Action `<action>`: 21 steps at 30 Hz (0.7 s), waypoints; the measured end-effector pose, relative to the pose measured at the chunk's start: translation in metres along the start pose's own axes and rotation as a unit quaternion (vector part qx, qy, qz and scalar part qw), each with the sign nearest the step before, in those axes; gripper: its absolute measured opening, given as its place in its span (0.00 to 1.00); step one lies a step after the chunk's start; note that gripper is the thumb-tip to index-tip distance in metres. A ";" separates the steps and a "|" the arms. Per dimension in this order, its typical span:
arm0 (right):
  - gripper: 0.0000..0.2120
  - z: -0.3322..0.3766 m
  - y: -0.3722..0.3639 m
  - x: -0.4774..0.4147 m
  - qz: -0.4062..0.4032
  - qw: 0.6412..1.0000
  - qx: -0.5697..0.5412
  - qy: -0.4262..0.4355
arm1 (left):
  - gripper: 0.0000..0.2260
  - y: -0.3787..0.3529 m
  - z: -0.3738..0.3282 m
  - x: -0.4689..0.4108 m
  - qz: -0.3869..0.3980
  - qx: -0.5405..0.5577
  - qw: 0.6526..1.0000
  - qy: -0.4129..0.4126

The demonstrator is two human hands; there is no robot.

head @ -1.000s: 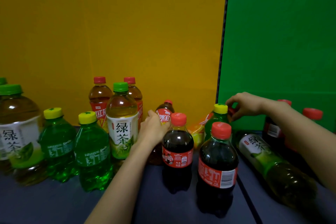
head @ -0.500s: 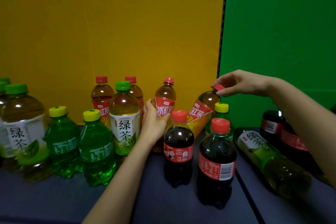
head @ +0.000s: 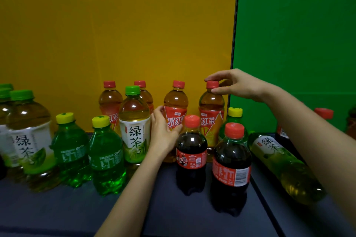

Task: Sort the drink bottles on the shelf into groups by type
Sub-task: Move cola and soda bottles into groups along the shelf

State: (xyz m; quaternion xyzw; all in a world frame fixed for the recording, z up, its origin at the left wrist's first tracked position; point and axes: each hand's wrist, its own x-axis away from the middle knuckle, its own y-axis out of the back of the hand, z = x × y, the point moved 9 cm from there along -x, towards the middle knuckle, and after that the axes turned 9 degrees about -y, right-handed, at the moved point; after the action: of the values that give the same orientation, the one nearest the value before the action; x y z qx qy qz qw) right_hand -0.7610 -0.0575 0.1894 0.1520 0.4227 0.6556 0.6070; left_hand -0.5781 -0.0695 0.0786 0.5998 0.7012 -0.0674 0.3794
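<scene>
Several red-capped iced tea bottles stand upright along the yellow back wall. My left hand (head: 163, 132) grips the label of one iced tea bottle (head: 175, 102). My right hand (head: 237, 84) pinches the red cap of the iced tea bottle beside it (head: 211, 106), which stands upright. Two cola bottles (head: 191, 156) (head: 232, 167) stand in front of them. A green tea bottle (head: 134, 121) stands left of my left hand. Another green tea bottle (head: 285, 165) lies on its side at the right.
Two green Sprite bottles (head: 71, 148) (head: 107, 156) and large green tea bottles (head: 28, 136) stand at the left. A third Sprite bottle (head: 235, 115) is behind the right cola. More red-capped dark bottles (head: 323, 113) stand behind my right arm. The dark shelf surface (head: 173, 217) lies in front.
Both iced tea bottles rose from lying or tilted to upright. My right hand lifted the right one by its cap and moved left; my left hand stood its bottle up.
</scene>
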 end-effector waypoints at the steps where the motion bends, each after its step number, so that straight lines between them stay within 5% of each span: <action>1: 0.18 -0.001 -0.001 0.001 -0.004 1.000 -0.003 -0.004 | 0.34 0.000 -0.003 0.002 -0.005 -0.008 1.000 -0.008; 11: 0.17 -0.011 0.002 0.019 -0.070 0.997 -0.002 -0.022 | 0.35 0.002 -0.004 0.014 0.004 -0.004 1.000 0.011; 16: 0.09 -0.017 0.041 0.060 -0.135 0.988 0.034 -0.059 | 0.24 0.010 -0.006 0.029 0.041 -0.014 0.999 0.000; 21: 0.08 -0.020 0.062 0.121 -0.186 0.979 0.022 -0.077 | 0.15 0.034 -0.026 0.062 -0.015 -0.045 0.998 -0.049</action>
State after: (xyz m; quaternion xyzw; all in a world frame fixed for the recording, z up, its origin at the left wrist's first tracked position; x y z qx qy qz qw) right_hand -0.8431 0.0530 0.1855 0.1339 0.4103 0.5080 0.7454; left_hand -0.5586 0.0028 0.0711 0.5674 0.6932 -0.0709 0.4387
